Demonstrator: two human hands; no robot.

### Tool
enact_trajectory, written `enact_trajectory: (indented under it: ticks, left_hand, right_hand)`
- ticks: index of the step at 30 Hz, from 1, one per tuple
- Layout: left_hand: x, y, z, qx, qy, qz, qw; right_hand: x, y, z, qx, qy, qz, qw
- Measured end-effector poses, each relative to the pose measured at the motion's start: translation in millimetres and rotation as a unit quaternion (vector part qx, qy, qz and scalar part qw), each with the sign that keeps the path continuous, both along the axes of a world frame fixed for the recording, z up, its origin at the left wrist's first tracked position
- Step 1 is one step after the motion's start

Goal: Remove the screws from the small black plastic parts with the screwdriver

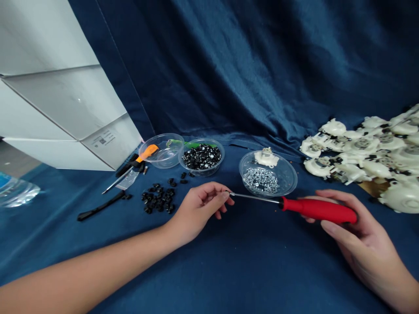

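My right hand [356,237] grips the red handle of a screwdriver [319,209] that lies almost level, its metal shaft pointing left. My left hand [201,207] is curled, and its thumb and fingertips pinch at the tip of the shaft; whether a small screw sits there I cannot make out. Just behind the shaft stands a clear bowl of small silver screws [262,179] with one white plastic part [266,157] resting on its far rim.
A clear bowl of small black parts [201,157] and a clear bowl [162,150] with an orange-handled tool [144,155] stand at the back left. Loose black parts [159,198] lie on the blue cloth. White plastic parts [366,152] are heaped at the right, a white box [65,100] at the left.
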State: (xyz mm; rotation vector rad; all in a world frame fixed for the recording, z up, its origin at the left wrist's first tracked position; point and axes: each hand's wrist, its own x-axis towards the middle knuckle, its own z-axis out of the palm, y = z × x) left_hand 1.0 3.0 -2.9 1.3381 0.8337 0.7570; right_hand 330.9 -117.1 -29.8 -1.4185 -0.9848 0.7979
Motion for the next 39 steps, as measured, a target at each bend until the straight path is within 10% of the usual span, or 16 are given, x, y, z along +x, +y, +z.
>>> enact_trajectory:
  ticks: [39]
  left_hand:
    - [-2.8, -9.2, 6.0, 0.166, 0.114, 0.027, 0.979]
  right_hand:
    - [8.0, 6.4, -2.9, -0.023, 0.067, 0.034, 0.997]
